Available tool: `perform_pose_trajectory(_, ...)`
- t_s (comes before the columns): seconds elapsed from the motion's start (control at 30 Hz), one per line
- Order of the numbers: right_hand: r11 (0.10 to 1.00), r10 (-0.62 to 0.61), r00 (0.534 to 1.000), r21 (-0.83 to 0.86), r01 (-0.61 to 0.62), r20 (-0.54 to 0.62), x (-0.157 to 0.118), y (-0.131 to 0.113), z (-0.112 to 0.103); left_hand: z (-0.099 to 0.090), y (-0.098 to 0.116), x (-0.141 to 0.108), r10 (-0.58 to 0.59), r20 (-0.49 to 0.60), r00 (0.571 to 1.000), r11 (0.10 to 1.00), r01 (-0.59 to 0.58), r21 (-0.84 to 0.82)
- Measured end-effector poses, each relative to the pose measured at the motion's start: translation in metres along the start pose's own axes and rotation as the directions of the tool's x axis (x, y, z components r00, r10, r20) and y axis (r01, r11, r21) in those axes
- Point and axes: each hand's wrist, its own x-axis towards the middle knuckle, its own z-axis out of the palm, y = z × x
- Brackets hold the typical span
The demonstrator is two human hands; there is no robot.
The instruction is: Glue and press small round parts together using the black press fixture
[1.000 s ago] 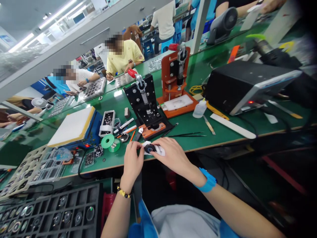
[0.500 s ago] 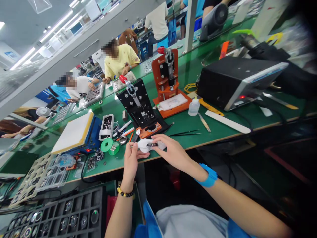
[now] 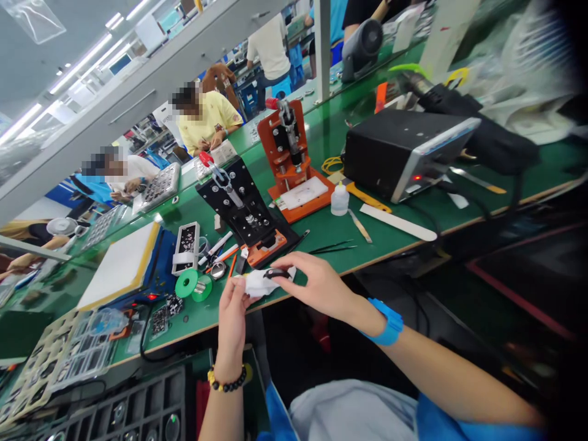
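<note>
My left hand [image 3: 233, 309] is closed on a white cloth [image 3: 258, 285] just above the front edge of the green bench. Between the thumb and fingers of my right hand [image 3: 316, 280] is a small black rounded part [image 3: 275, 273], perhaps a watch case; its exact kind is hard to make out. The part lies against the cloth. Right behind my hands stands a black toggle-clamp press [image 3: 239, 205] with an orange base plate [image 3: 267, 248]. A pair of black tweezers [image 3: 333, 247] rests on the bench to the right of the press.
An orange toggle-clamp press [image 3: 287, 153], a clear bottle [image 3: 340, 201] and a black box [image 3: 395, 147] stand to the right. Leftward are a solder spool [image 3: 187, 283], a blue device [image 3: 154, 263] and parts trays [image 3: 87, 352]. A grey compartment tray [image 3: 151, 392] sits below the bench edge. Other people work opposite.
My right hand has turned the black part, so more of its dark side shows against the cloth. Both hands stay closed; the whole view has shifted, with the bench things now further left.
</note>
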Motion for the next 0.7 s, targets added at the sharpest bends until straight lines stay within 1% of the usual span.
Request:
perform_pose_trajectory(0.1, 0.994, -0.034, 0.996, -0.104, 0.043, 0.087, 0.000, 0.005, 0.011, 0.001, 0.002, 0.000, -0.054, 0.035, 0.998, 0.996, 0.056, -0.063)
perform_pose_trajectory(0.17, 0.988, -0.052, 0.992, -0.141, 0.068, 0.117, 0.000, 0.011, 0.018, -0.002, 0.003, 0.001, -0.098, 0.078, 0.992, 0.993, 0.103, -0.058)
perform_pose_trajectory(0.23, 0.985, -0.067, 0.989, -0.147, 0.087, 0.133, -0.001, 0.018, 0.023, -0.006, 0.002, 0.003, -0.129, 0.108, 0.986, 0.991, 0.131, -0.014)
perform_pose_trajectory(0.27, 0.985, -0.073, 0.988, -0.147, 0.094, 0.138, -0.001, 0.021, 0.025, -0.009, 0.001, 0.003, -0.126, 0.119, 0.985, 0.992, 0.124, 0.027)
perform_pose_trajectory(0.4, 0.986, -0.079, 0.989, -0.135, 0.097, 0.129, -0.003, 0.026, 0.025, -0.014, -0.002, 0.008, -0.068, 0.170, 0.983, 0.976, 0.031, 0.214)
perform_pose_trajectory(0.47, 0.988, -0.082, 0.989, -0.121, 0.096, 0.119, -0.004, 0.027, 0.024, -0.013, -0.004, 0.011, -0.056, 0.193, 0.980, 0.960, 0.000, 0.279)
perform_pose_trajectory(0.57, 0.991, -0.087, 0.991, -0.096, 0.097, 0.103, -0.006, 0.028, 0.022, -0.009, -0.007, 0.016, -0.002, 0.203, 0.979, 0.919, -0.078, 0.386)
perform_pose_trajectory(0.63, 0.992, -0.081, 0.993, -0.093, 0.089, 0.087, -0.007, 0.028, 0.021, -0.006, -0.010, 0.019, 0.031, 0.203, 0.979, 0.896, -0.117, 0.429)
perform_pose_trajectory(0.7, 0.992, -0.072, 0.995, -0.101, 0.079, 0.073, -0.008, 0.028, 0.019, -0.004, -0.013, 0.020, 0.023, 0.205, 0.978, 0.902, -0.109, 0.417)
